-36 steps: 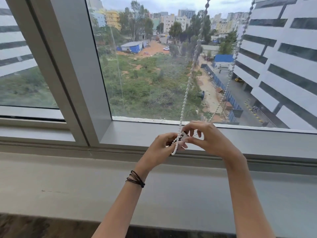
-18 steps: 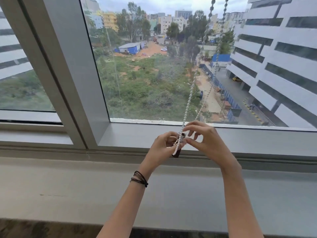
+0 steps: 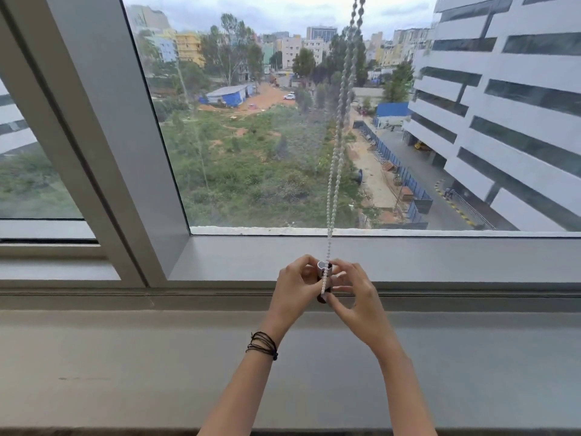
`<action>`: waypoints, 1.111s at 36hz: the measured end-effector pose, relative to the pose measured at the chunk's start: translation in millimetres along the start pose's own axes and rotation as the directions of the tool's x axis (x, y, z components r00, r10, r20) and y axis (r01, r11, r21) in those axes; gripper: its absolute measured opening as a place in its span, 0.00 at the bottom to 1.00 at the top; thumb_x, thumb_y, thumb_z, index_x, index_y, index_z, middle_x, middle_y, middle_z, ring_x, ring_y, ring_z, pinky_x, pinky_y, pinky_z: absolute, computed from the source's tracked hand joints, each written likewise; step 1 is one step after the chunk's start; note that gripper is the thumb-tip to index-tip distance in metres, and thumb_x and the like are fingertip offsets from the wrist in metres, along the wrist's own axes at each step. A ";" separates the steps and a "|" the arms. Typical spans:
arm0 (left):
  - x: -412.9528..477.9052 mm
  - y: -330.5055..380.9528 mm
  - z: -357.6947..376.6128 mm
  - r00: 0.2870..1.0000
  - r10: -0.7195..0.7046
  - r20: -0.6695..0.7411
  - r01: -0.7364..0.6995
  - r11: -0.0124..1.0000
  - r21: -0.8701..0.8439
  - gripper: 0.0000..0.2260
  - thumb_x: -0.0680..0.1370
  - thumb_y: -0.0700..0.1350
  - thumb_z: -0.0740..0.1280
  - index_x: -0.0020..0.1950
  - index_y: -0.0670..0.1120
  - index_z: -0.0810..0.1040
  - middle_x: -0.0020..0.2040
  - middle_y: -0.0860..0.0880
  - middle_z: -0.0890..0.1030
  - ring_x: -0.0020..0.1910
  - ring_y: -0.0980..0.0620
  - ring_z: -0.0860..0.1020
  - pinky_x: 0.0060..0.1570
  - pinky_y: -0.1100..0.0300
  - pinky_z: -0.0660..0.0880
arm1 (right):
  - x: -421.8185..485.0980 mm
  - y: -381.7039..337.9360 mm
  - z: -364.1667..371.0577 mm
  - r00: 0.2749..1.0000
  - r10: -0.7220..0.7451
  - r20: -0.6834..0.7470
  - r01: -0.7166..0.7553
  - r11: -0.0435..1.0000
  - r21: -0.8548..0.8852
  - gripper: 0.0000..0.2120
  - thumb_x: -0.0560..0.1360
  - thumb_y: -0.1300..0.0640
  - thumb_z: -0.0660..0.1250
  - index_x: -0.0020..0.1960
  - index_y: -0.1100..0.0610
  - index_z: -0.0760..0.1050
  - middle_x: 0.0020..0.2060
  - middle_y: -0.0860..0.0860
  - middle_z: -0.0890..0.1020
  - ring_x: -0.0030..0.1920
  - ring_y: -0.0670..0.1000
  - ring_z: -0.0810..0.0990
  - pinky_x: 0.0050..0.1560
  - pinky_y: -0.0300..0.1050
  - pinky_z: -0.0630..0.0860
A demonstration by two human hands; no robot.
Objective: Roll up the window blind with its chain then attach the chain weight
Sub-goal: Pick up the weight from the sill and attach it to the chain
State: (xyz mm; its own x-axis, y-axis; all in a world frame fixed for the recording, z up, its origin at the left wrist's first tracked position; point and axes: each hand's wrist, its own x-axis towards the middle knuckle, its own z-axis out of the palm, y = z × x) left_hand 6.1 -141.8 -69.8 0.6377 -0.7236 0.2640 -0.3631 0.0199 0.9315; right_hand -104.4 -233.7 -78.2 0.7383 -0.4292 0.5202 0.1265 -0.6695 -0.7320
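Observation:
A white beaded chain (image 3: 335, 171) hangs down from the top of the frame in two strands that run close together, ending between my hands. A small chain weight (image 3: 323, 280), pale on top and dark at the bottom, sits at the chain's lower end. My left hand (image 3: 295, 287) pinches the weight from the left. My right hand (image 3: 355, 297) holds the chain and weight from the right, fingertips touching it. The blind itself is out of view above.
The grey window frame (image 3: 94, 127) slants up at the left. A wide grey sill (image 3: 125, 366) runs below my hands. The glass pane (image 3: 251, 152) stands just behind the chain. A dark cord bracelet (image 3: 262, 345) circles my left wrist.
The two chain strands have swung together from a wide spread to nearly parallel. The weight has come into sight between my fingers, and my hands have closed tighter around it.

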 end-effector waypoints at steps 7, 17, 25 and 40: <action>-0.4 -4.3 7.5 1.000 -0.013 0.022 0.013 1.000 0.014 0.09 0.73 0.41 0.72 0.38 0.51 0.75 0.40 0.42 0.85 0.43 0.44 0.84 0.44 0.51 0.79 | -2.8 7.9 5.9 0.994 0.014 -0.111 -0.018 0.999 -0.039 0.29 0.71 0.64 0.70 0.55 0.31 0.68 0.47 0.41 0.75 0.46 0.41 0.79 0.47 0.29 0.74; -0.8 -18.2 12.8 0.997 -0.021 0.075 0.021 1.000 -0.003 0.04 0.78 0.44 0.66 0.48 0.45 0.78 0.41 0.47 0.85 0.42 0.54 0.83 0.46 0.61 0.78 | -8.3 18.0 5.4 0.987 0.110 -0.116 -0.112 0.994 -0.015 0.25 0.68 0.66 0.72 0.50 0.37 0.70 0.45 0.43 0.81 0.44 0.42 0.81 0.46 0.31 0.75; -4.5 -22.4 14.0 0.997 -0.009 0.076 0.011 0.999 -0.034 0.06 0.79 0.42 0.64 0.50 0.43 0.80 0.43 0.49 0.84 0.44 0.58 0.82 0.48 0.58 0.79 | -12.7 19.2 7.0 0.982 0.131 -0.133 -0.128 0.991 0.030 0.24 0.68 0.65 0.73 0.49 0.38 0.70 0.45 0.42 0.80 0.45 0.39 0.80 0.47 0.25 0.71; -33.5 -34.8 11.6 0.998 0.009 -0.066 -0.019 0.987 -0.161 0.07 0.75 0.42 0.69 0.50 0.52 0.82 0.48 0.54 0.85 0.50 0.54 0.82 0.51 0.58 0.79 | -25.7 18.2 13.4 0.963 0.251 -0.099 -0.227 0.952 0.206 0.12 0.69 0.63 0.73 0.47 0.50 0.77 0.43 0.45 0.83 0.44 0.41 0.81 0.43 0.28 0.74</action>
State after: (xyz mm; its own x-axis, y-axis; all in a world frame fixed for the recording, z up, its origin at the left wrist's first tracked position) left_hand -10.5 -126.2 -114.0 0.6782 -0.6760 0.2882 -0.2615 0.1445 0.9543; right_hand -112.2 -226.7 -110.9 0.6767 -0.6418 0.3607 0.0895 -0.4146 -0.9056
